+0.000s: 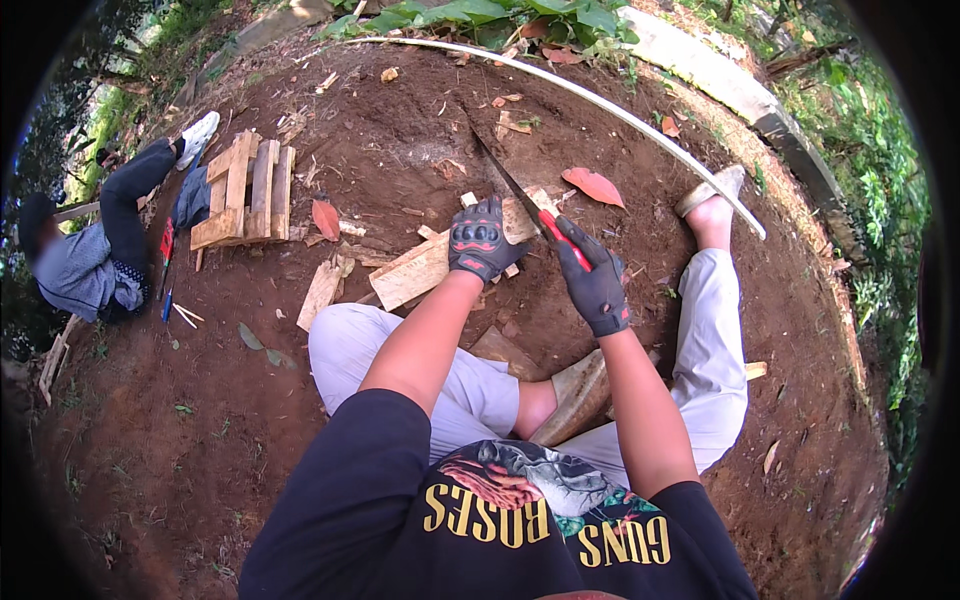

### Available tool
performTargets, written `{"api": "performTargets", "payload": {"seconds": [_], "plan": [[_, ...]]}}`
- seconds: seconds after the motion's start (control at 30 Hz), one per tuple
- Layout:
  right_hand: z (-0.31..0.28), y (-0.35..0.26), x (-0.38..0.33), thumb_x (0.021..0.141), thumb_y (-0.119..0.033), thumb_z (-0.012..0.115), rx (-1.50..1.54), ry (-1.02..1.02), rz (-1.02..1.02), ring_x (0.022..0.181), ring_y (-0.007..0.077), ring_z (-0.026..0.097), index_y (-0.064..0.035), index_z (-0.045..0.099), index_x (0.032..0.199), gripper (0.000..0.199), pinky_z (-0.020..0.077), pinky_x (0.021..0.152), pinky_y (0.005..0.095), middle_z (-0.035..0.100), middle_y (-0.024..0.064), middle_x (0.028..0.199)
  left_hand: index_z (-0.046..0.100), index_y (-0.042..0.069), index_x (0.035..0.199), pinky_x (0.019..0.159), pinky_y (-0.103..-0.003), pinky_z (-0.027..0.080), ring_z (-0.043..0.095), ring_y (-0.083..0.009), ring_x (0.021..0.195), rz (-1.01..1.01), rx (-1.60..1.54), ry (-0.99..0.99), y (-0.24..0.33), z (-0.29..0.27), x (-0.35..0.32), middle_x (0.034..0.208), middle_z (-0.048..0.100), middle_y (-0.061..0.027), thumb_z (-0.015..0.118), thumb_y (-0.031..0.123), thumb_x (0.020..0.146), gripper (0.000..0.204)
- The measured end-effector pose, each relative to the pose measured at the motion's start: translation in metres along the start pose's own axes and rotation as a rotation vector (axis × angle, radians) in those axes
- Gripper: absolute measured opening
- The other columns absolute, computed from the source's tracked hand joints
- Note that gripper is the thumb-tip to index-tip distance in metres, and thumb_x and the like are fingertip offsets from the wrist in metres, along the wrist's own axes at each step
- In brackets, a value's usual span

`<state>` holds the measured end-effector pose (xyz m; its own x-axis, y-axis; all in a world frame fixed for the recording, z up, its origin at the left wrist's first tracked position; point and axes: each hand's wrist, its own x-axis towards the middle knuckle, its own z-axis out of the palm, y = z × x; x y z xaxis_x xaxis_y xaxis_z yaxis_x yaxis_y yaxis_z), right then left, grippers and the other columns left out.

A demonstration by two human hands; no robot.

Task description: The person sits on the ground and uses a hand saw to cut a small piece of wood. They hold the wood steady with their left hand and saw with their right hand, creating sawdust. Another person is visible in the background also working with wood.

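Both my hands wear black and red work gloves. My right hand is closed round the red and black handle of a hand saw. Its dark, narrow blade slants away to the far left, passing over the board close to my left hand. My left hand is closed over a pale wooden board, its knuckles upward and its fingertips partly hidden. The board lies at a slant in front of my crossed leg, its right end under the saw. Whether the teeth touch the wood I cannot tell.
A slatted wooden stool stands at the left, beside a seated person with a red and blue tool nearby. A long pale strip curves across the far right. Red leaves and wood scraps litter the brown soil.
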<state>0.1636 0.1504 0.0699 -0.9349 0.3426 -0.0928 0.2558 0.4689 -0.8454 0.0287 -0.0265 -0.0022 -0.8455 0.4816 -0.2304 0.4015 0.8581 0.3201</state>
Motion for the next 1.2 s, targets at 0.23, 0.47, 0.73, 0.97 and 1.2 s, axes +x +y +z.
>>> {"api": "performTargets", "payload": {"seconds": [0.23, 0.47, 0.73, 0.97, 1.2], "plan": [[0.014, 0.004, -0.032, 0.107, -0.031, 0.070, 0.034, 0.006, -0.002, 0.136, 0.0373, 0.069, -0.0164, 0.066, 0.155, 0.050, 0.0530, 0.115, 0.0462, 0.070, 0.0198, 0.149, 0.051, 0.003, 0.162, 0.122, -0.049, 0.045, 0.062, -0.0352, 0.141, -0.029, 0.058, -0.032, -0.002, 0.007, 0.004, 0.154, 0.064, -0.0201, 0.080, 0.070, 0.082, 0.108], [-0.046, -0.020, -0.099, 0.107, -0.033, 0.069, -0.045, -0.047, 0.127, 0.135, 0.0411, 0.068, -0.0184, 0.064, 0.157, 0.052, 0.0549, 0.111, 0.0491, 0.070, 0.0201, 0.150, 0.052, 0.004, 0.161, 0.120, -0.050, 0.046, 0.063, -0.0349, 0.140, -0.041, 0.069, -0.020, 0.002, 0.001, 0.004, 0.153, 0.065, -0.0199, 0.081, 0.070, 0.082, 0.107], [-0.127, -0.094, -0.167, 0.104, -0.017, 0.069, -0.191, -0.149, 0.191, 0.123, 0.0423, 0.075, -0.0135, 0.069, 0.151, 0.047, 0.0605, 0.103, 0.0479, 0.075, 0.0245, 0.138, 0.051, 0.003, 0.162, 0.123, -0.051, 0.043, 0.061, -0.0345, 0.143, -0.027, 0.054, -0.068, 0.003, -0.001, 0.001, 0.156, 0.063, -0.0179, 0.082, 0.070, 0.081, 0.109], [-0.011, -0.025, -0.034, 0.108, -0.020, 0.069, -0.075, -0.001, 0.046, 0.125, 0.0383, 0.075, -0.0147, 0.072, 0.147, 0.040, 0.0584, 0.105, 0.0445, 0.077, 0.0214, 0.135, 0.060, 0.001, 0.153, 0.112, -0.050, 0.052, 0.068, -0.0358, 0.131, 0.018, -0.025, 0.019, -0.001, -0.002, 0.001, 0.145, 0.068, -0.0194, 0.084, 0.066, 0.080, 0.101], [0.043, 0.006, 0.023, 0.109, -0.024, 0.069, 0.108, 0.063, -0.045, 0.131, 0.0355, 0.073, -0.0125, 0.072, 0.147, 0.040, 0.0553, 0.112, 0.0441, 0.076, 0.0191, 0.140, 0.056, 0.001, 0.157, 0.122, -0.052, 0.044, 0.063, -0.0355, 0.141, -0.012, -0.006, -0.004, -0.004, -0.001, 0.003, 0.153, 0.064, -0.0216, 0.085, 0.066, 0.079, 0.106]]}}
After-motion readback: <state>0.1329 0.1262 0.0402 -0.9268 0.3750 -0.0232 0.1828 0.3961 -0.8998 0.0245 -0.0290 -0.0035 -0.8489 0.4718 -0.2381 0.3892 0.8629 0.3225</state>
